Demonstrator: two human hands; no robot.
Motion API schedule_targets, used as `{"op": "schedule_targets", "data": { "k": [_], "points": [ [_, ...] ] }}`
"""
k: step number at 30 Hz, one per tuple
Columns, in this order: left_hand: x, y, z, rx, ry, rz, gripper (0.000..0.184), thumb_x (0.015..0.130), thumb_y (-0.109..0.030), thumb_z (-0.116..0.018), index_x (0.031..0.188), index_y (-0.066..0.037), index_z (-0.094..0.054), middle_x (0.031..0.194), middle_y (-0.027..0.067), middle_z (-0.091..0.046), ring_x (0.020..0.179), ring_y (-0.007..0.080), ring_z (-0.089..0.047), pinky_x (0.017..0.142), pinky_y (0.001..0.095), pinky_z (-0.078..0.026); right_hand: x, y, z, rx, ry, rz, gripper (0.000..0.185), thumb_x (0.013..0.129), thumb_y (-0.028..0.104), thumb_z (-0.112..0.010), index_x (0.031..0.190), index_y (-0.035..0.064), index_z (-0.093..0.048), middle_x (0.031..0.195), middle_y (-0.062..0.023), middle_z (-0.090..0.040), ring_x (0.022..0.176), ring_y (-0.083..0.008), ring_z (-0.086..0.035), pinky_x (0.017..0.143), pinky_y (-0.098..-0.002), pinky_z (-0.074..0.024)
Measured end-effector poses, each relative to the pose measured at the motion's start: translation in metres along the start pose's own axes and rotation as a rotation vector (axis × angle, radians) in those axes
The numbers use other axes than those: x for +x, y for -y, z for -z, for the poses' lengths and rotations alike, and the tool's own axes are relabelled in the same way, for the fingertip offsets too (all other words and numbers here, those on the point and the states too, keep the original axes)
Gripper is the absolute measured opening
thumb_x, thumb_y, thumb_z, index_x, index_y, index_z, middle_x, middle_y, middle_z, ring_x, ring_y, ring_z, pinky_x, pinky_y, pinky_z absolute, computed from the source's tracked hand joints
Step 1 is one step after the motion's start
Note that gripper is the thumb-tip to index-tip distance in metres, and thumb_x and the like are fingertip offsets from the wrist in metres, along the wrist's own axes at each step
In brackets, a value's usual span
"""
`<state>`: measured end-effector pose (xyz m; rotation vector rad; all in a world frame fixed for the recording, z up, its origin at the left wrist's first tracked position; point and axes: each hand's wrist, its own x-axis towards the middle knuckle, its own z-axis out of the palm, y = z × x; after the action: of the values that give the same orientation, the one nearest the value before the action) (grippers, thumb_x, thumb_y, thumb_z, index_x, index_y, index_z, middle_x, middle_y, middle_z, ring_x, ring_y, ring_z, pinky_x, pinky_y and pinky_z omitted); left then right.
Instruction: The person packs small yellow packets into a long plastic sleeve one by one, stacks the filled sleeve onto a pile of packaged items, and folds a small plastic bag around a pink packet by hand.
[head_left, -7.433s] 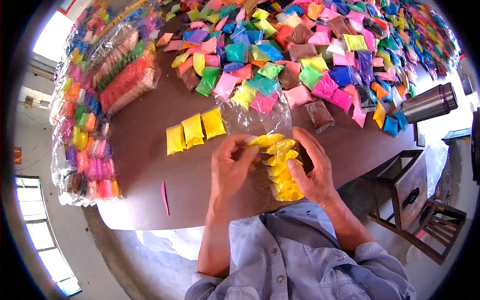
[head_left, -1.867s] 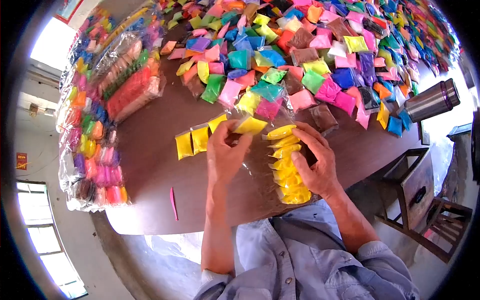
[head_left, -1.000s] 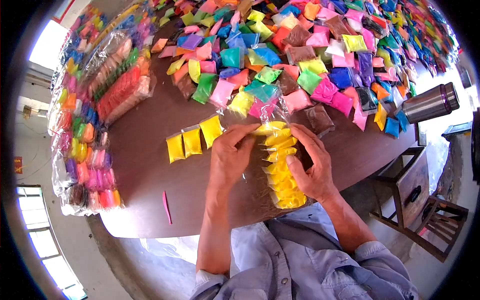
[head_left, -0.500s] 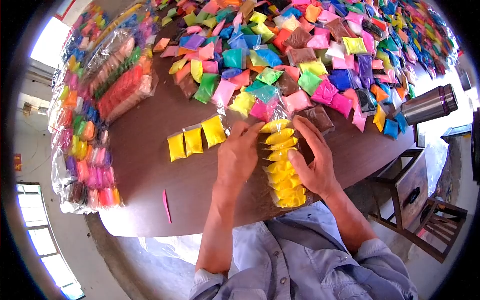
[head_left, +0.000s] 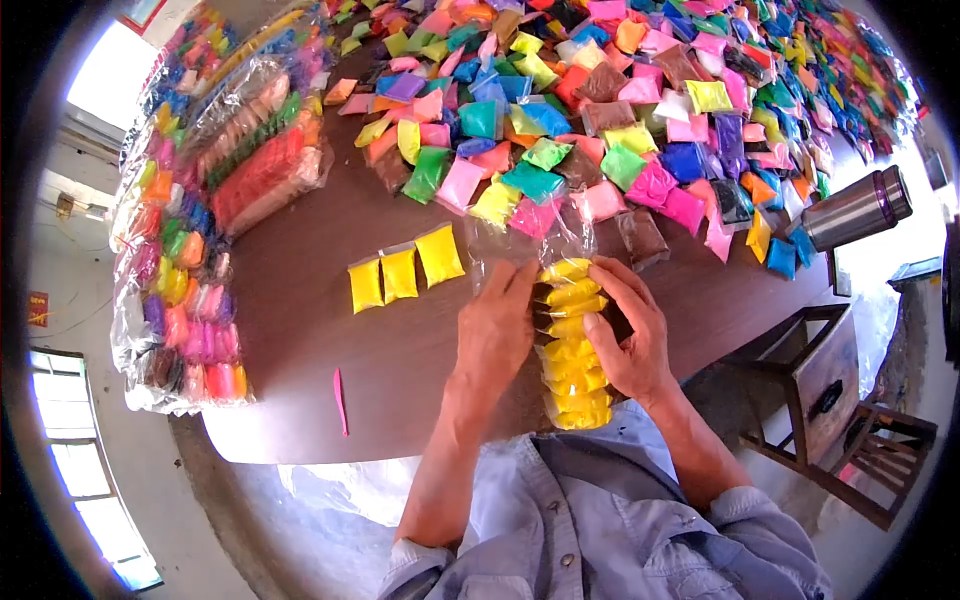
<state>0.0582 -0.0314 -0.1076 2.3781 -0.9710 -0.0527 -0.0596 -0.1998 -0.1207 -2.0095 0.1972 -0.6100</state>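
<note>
A long clear plastic bag (head_left: 572,378) packed with a stack of yellow packets lies upright in front of me, near the table's front edge. Its loose clear top (head_left: 545,232) spreads beyond the stack. My left hand (head_left: 496,328) pinches the bag's left side near the top, its fingertips partly hidden. Along the right side, my right hand (head_left: 634,335) grips the bag, with the thumb over the yellow packets and the fingers near the upper end. Left of my left hand, three flat yellow packets (head_left: 399,273) lie in a row.
A big heap of coloured packets (head_left: 600,110) covers the back of the brown table (head_left: 290,330). Filled clear bags (head_left: 180,300) line the left edge. A pink stick (head_left: 340,402) lies at front left. A steel flask (head_left: 858,208) is at right, above a wooden stool (head_left: 800,385).
Both hands and the bag have come slightly closer to me. My left hand has shifted down the bag's side, and the bag's clear top shows more widely. The view has turned slightly.
</note>
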Motion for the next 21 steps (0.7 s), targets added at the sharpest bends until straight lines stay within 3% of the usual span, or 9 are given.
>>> {"op": "schedule_targets", "data": {
  "k": [3,13,15,19,21],
  "points": [
    [-0.003,0.004,-0.008,-0.148,-0.118,0.028,0.047,0.090,0.000,-0.063,0.136,-0.012,-0.064,0.114,0.0134,-0.065,0.098,0.0401,-0.070,0.079,0.0489,-0.058,-0.001,-0.002,-0.001,-0.005,-0.023,-0.002,0.048,0.092,0.013,-0.069,0.137,-0.0024,-0.063,0.141,-0.0213,-0.062,0.131,-0.0370,-0.060,0.112,-0.0431,-0.0465],
    [-0.001,0.002,0.001,-0.123,-0.044,0.030,0.036,0.091,0.000,-0.065,0.124,-0.011,-0.071,0.111,0.0141,-0.069,0.094,0.0397,-0.071,0.078,0.0464,-0.058,0.002,-0.002,-0.003,-0.005,-0.049,0.003,0.050,0.090,0.011,-0.071,0.138,-0.0015,-0.063,0.141,-0.0205,-0.063,0.130,-0.0358,-0.061,0.113,-0.0430,-0.0463],
    [-0.001,-0.003,0.005,-0.197,-0.211,0.019,0.024,0.091,0.004,-0.069,0.113,-0.004,-0.074,0.104,0.0156,-0.071,0.090,0.0342,-0.072,0.077,0.0389,-0.058,0.001,-0.002,-0.003,0.012,-0.054,-0.011,0.050,0.090,0.011,-0.071,0.138,-0.0014,-0.063,0.141,-0.0203,-0.063,0.130,-0.0358,-0.061,0.113,-0.0429,-0.0464],
    [0.005,0.019,0.034,-0.029,-0.277,0.237,0.020,0.095,-0.004,-0.070,0.114,-0.003,-0.075,0.112,0.0159,-0.073,0.096,0.0322,-0.074,0.083,0.0387,-0.059,0.000,-0.003,-0.004,0.039,-0.060,-0.028,0.050,0.089,0.010,-0.071,0.138,-0.0009,-0.064,0.141,-0.0198,-0.063,0.130,-0.0358,-0.061,0.112,-0.0426,-0.0469],
    [0.009,0.040,0.043,0.099,-0.293,0.224,0.023,0.095,-0.010,-0.070,0.116,-0.004,-0.074,0.116,0.0155,-0.073,0.099,0.0349,-0.073,0.084,0.0428,-0.059,0.000,-0.003,-0.003,0.037,-0.057,-0.030,0.050,0.089,0.010,-0.071,0.138,-0.0007,-0.064,0.141,-0.0198,-0.063,0.130,-0.0357,-0.061,0.112,-0.0425,-0.0470]
  ]
}}
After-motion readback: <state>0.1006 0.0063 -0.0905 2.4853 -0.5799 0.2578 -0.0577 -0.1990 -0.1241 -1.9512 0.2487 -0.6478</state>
